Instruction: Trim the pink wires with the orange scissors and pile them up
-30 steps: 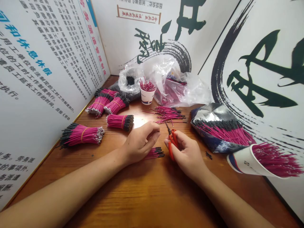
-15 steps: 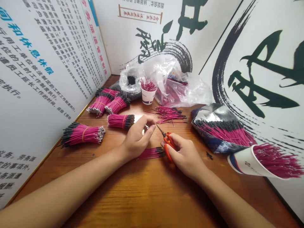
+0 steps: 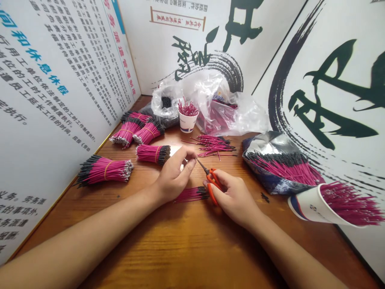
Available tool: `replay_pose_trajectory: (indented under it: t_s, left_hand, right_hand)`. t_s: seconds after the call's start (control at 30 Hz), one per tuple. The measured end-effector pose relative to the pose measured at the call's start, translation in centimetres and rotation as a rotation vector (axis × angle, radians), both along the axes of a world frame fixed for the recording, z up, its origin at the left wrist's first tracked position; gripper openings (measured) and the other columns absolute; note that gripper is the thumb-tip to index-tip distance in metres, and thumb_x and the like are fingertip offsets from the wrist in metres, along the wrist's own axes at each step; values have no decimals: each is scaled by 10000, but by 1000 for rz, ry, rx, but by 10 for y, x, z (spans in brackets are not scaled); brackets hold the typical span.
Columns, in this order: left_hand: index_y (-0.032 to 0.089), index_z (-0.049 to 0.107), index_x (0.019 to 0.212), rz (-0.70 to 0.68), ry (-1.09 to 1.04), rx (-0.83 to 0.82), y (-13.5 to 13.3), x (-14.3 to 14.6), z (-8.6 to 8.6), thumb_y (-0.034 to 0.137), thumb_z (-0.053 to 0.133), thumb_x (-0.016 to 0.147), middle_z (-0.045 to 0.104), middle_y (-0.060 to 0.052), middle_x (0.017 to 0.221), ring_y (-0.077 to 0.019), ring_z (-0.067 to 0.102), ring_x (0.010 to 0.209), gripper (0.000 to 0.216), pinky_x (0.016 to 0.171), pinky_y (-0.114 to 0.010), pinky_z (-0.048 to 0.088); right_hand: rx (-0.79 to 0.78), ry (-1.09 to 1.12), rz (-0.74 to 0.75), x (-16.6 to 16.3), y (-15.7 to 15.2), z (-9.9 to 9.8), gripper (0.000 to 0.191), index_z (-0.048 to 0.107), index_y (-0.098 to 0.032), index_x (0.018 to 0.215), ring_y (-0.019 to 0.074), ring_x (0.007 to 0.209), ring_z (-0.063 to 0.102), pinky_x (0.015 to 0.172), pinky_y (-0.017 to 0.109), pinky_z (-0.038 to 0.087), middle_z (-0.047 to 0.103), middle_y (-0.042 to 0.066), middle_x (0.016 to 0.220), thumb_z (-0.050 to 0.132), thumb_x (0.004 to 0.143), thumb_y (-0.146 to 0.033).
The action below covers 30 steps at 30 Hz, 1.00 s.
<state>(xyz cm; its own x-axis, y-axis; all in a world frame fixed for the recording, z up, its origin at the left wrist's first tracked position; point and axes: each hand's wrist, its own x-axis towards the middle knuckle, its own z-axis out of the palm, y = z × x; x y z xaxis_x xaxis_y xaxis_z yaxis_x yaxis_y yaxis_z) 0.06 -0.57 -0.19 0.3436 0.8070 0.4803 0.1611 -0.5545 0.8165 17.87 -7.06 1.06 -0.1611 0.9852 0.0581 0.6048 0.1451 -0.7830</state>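
Observation:
Orange-handled scissors (image 3: pixel 213 178) are gripped in my right hand (image 3: pixel 236 196), their narrow blades pointing up and left. The blade tips reach the fingertips of my left hand (image 3: pixel 177 172). Those fingers are pinched together; whatever small thing they hold is too small to make out. Just below, between the hands, lies a small row of pink wires with black ends (image 3: pixel 192 194). Behind the hands a loose pile of similar wires (image 3: pixel 215 144) rests on the wooden table (image 3: pixel 180 249). A banded wire bundle (image 3: pixel 153 153) is just left of my left hand.
More banded bundles (image 3: pixel 105 170) lie at the left. A paper cup of wires (image 3: pixel 188 122) and clear plastic bags (image 3: pixel 222 108) stand at the back. On the right are an open foil bag of wires (image 3: pixel 279 164), a tilted paper cup (image 3: pixel 313 206) and small black bits (image 3: pixel 265 197).
The scissors' tips have shifted slightly left and up toward my left fingertips, and the handles look a little closer together. Otherwise the hands and wires stay put.

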Motion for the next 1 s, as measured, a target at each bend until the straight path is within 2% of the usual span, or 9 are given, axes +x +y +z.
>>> replay_pose_trajectory:
  t_s: [0.17, 0.23, 0.33, 0.43, 0.63, 0.73, 0.87, 1.0]
  left_hand:
    - [176, 526, 941, 38, 99, 115, 1, -2, 1, 193, 438, 949, 572, -19, 852, -131, 521, 764, 90, 709, -269, 439]
    - [174, 538, 919, 17, 257, 214, 1, -2, 3, 188, 455, 934, 586, -23, 835, -145, 527, 777, 86, 729, -287, 431]
    - [169, 543, 840, -88, 598, 330, -3, -1, 6, 187, 491, 894, 596, -35, 823, -169, 527, 768, 77, 708, -305, 412]
    - [166, 537, 825, -120, 802, 340, -7, 1, 9, 218, 467, 907, 610, -53, 865, -180, 537, 765, 120, 689, -309, 410]
    - [183, 547, 885, -107, 818, 224, -6, -1, 7, 207, 419, 915, 656, -31, 835, -182, 577, 734, 134, 651, -295, 399]
    - [188, 559, 898, -89, 763, 174, -5, -2, 6, 200, 426, 905, 661, -20, 796, -172, 586, 703, 134, 632, -280, 384]
    - [189, 560, 876, -44, 691, 146, -5, -2, 6, 190, 433, 892, 637, -4, 736, -148, 557, 643, 128, 608, -263, 362]
    - [188, 552, 854, -57, 684, 141, -5, -3, 5, 190, 438, 888, 632, -3, 738, -150, 555, 659, 119, 610, -260, 350]
  right_hand:
    - [6, 47, -27, 9, 6, -1, 196, 523, -195, 746, 116, 571, 434, 539, 225, 326, 502, -37, 626, 539, 896, -320]
    - [28, 66, -81, 18, 12, -3, 216, 523, -197, 746, 123, 588, 452, 551, 224, 345, 514, -31, 641, 553, 898, -347]
    - [74, 123, -153, 31, 20, -8, 193, 568, -188, 820, 139, 643, 515, 608, 229, 406, 583, -8, 723, 565, 897, -365]
    - [108, 110, -209, 38, 28, -15, 180, 592, -181, 854, 148, 670, 551, 629, 234, 432, 623, 7, 774, 567, 890, -355]
    - [193, 31, -291, 46, 39, -25, 186, 616, -188, 1001, 181, 749, 620, 702, 266, 451, 672, 25, 852, 548, 870, -301]
    - [214, -133, -334, 48, 42, -22, 184, 609, -194, 1001, 207, 786, 639, 718, 289, 437, 697, 50, 903, 507, 872, -276]
    - [221, -336, -367, 47, 44, -17, 163, 609, -201, 951, 225, 733, 624, 673, 298, 398, 698, 66, 857, 486, 855, -250]
    - [238, -292, -320, 47, 44, -16, 153, 601, -197, 925, 210, 720, 621, 671, 285, 406, 693, 57, 838, 477, 838, -218]
